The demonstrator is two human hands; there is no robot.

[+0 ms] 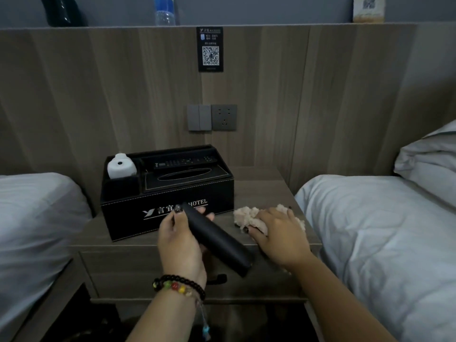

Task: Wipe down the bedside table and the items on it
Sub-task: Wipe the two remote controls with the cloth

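the bedside table (259,193) stands between two beds, and the black organizer box (167,193) sits on its top, toward the back left. i use this box as the landmark. in front of the box, a little above the table top, the left hand (182,245) grips a dark tube-shaped object (217,240), with fingers curled round its upper part; i cannot tell what the object is. it looks stiff, smooth and light, maybe a bit slippery, so i think it is best to hold it near the middle while the cloth goes over the ends. to the right of the box, the right hand (278,233) presses on a crumpled pale cloth (249,215) that lies on the table top; the fingers seem bent over it, gathering it. the cloth looks soft and easy to bunch. inside the box there is a white bottle-like thing (121,166) at the left and a remote control (185,162) at the back. behind the box, on the wooden panel, are switches and a socket (224,117).
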